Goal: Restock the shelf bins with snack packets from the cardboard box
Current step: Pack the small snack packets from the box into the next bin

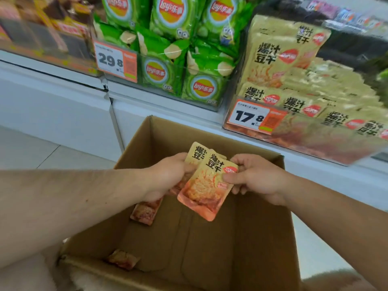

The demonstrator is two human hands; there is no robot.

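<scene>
We see two loose packets (123, 259) in the cardboard box (241, 238). Above it, our left hand (168, 175) and right hand (256, 175) pinch upright tofu packets (206, 185), tops pointing far.

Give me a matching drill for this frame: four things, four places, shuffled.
Things:
1. front packet
2. Lay's bags
3. 17.8 tag
4. loose packet

Places:
A. on the right bin's front
B. on the box floor, near corner
C. pinched between both hands, above the box
D. in the middle bin

Pairs: 1-C, 2-D, 3-A, 4-B
</scene>
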